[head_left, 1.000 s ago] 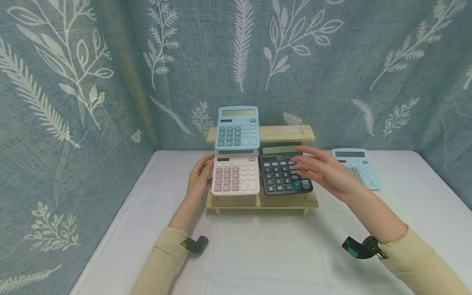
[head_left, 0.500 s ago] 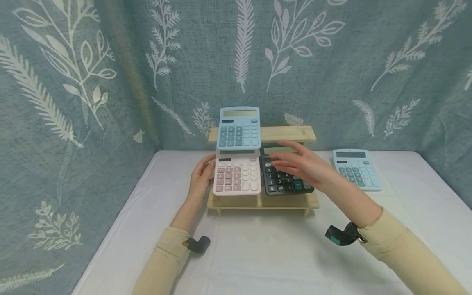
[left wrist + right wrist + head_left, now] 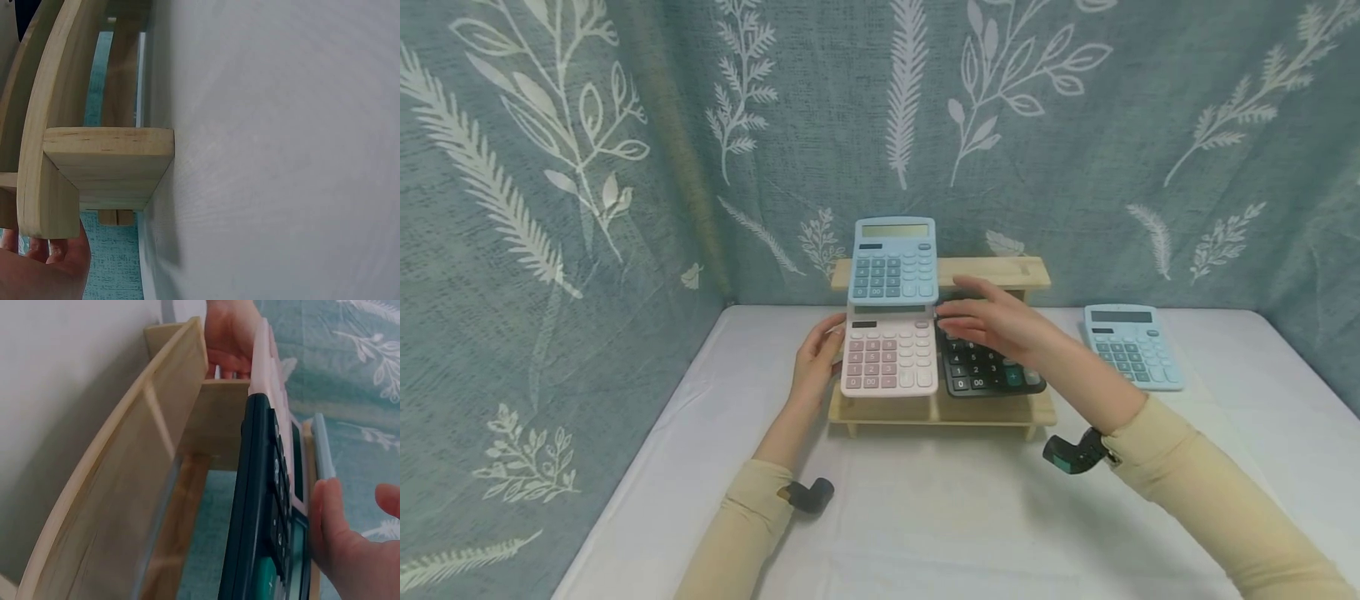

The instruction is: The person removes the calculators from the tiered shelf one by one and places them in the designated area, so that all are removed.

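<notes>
In the head view a two-tier wooden stand (image 3: 1015,408) holds three calculators. A light blue calculator (image 3: 893,260) leans on the upper tier. Below it stand a pink and white calculator (image 3: 891,358) and a black calculator (image 3: 981,375), side by side. My left hand (image 3: 815,360) grips the stand's left end, close beside the pink calculator; the stand's wood hides part of its fingers in the left wrist view. My right hand (image 3: 1000,321) is open over the black calculator's upper part, covering some of it. Its fingertips (image 3: 328,487) come right at the upper blue calculator's lower edge.
Another light blue calculator (image 3: 1131,346) lies on the white cloth-covered table (image 3: 925,508), right of the stand. A teal curtain (image 3: 820,133) with white leaf prints hangs behind and at the left. Each forearm carries a dark wrist camera.
My right hand has moved left across the black calculator towards the pink and upper blue ones. My left hand stays at the stand's left end. The head view has shifted slightly.
</notes>
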Motion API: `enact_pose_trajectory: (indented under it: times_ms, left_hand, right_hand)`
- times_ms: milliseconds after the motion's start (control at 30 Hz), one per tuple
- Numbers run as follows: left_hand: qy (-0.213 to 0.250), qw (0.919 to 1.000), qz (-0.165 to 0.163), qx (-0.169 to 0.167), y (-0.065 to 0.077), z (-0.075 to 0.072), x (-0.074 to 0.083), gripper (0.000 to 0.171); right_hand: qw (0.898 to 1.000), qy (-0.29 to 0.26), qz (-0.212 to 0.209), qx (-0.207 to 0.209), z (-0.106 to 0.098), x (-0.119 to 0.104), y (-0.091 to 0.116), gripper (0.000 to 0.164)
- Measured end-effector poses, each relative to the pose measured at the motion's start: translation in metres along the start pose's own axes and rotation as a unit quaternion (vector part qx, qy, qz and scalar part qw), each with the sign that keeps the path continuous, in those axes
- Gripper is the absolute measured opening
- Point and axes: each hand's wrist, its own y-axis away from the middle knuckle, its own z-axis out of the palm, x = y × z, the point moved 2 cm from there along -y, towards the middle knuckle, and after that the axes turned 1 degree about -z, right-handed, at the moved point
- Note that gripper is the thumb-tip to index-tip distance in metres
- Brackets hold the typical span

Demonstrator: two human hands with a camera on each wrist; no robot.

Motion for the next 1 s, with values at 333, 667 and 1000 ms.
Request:
enact_pose_trajectory:
  times_ms: [333, 667, 1000]
  left_hand:
    - [-0.011, 0.9999, -0.006, -0.002, 0.01, 0.004, 0.016, 0.043]
    - [-0.016, 0.9998, 0.001, 0.008, -0.001, 0.002, -0.002, 0.043]
    - [-0.013, 0.9999, 0.007, 0.007, -0.002, 0.002, -0.002, 0.043]
  right_hand:
    - [0.999, -0.04, 0.006, 0.003, 0.003, -0.001, -0.014, 0.076]
    - [0.998, -0.063, 0.007, -0.008, 0.009, -0.003, -0.024, 0.077]
    - [0.997, -0.072, 0.003, -0.007, 0.015, -0.006, -0.03, 0.074]
